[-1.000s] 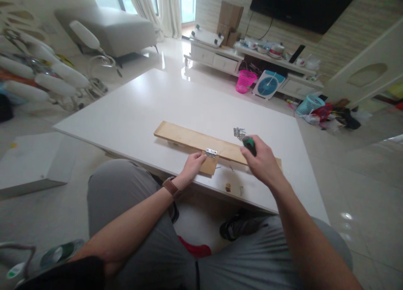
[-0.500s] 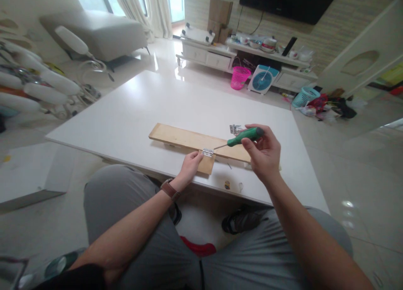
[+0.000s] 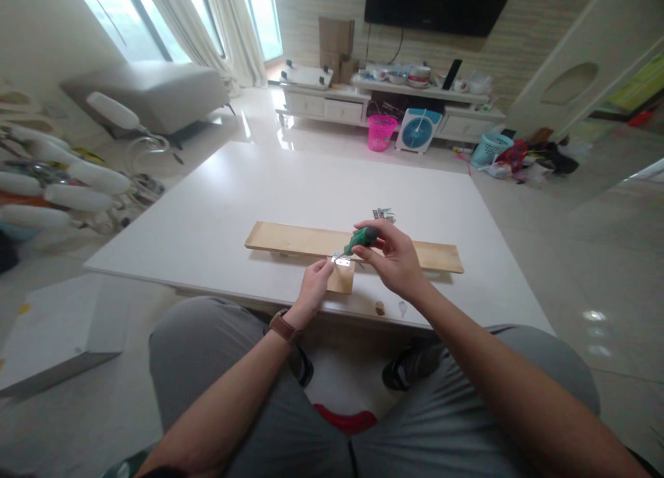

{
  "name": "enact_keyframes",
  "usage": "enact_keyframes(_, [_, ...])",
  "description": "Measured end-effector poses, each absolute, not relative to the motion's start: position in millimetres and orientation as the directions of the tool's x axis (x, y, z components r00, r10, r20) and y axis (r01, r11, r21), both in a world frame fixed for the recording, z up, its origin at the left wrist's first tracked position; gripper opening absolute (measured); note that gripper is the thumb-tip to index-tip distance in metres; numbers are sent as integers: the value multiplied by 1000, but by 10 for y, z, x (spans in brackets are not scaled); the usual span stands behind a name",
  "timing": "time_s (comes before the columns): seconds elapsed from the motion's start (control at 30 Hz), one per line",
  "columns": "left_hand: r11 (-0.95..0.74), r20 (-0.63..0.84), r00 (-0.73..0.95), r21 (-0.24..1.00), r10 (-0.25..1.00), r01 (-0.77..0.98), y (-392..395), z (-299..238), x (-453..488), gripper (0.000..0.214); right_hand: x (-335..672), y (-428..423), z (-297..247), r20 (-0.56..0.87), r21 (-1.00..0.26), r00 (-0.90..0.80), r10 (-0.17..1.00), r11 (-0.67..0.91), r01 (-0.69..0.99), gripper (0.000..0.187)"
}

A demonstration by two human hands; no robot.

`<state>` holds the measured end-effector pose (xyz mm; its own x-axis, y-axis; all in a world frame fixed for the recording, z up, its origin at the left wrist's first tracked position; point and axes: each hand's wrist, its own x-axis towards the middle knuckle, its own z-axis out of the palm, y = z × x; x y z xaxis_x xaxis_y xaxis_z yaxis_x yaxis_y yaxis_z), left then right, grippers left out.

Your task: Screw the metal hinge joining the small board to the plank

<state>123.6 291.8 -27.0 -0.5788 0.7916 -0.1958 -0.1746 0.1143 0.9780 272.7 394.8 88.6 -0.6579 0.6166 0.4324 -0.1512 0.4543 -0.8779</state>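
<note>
A long wooden board (image 3: 290, 237) lies across the near part of the white table (image 3: 321, 187). A small wooden piece (image 3: 343, 281) sits against its near edge, joined by a silver hinge (image 3: 341, 261). My left hand (image 3: 314, 288) pinches the hinge and small piece from the left, fingers closed. My right hand (image 3: 394, 260) grips a green-handled screwdriver (image 3: 360, 238), whose tip points down at the hinge.
Spare metal hinges (image 3: 382, 214) lie just behind the board. Two small bits (image 3: 381, 308) rest at the table's near edge. My knees in grey trousers are below. On the floor beyond stand a pink basket (image 3: 381, 131), a blue fan (image 3: 418, 129) and a TV bench.
My right hand has turned the screwdriver from upright in the fist to tip-down and moved it left onto the hinge. The left hand stays on the hinge. The camera has tilted upward.
</note>
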Motion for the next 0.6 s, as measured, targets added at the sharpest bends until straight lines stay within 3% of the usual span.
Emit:
enact_keyframes(0.13, [127,-238,-556,964,796,-232,2919,-255,1245,41,2722,3941,897,427,-877,-661,618,460,-136,29])
enact_keyframes(0.27, [134,-208,-571,976,794,-169,2916,-234,1244,43,2720,3926,946,452,-852,-656,604,511,-117,30])
enact_keyframes(0.4, [131,-187,-573,982,798,-137,2914,-239,1233,43,2664,3919,977,512,-796,-659,550,593,-124,39])
enact_keyframes(0.6, [123,-182,-577,982,796,-141,2928,-295,1232,40,2533,3959,1065,586,-662,-678,443,744,-87,29])
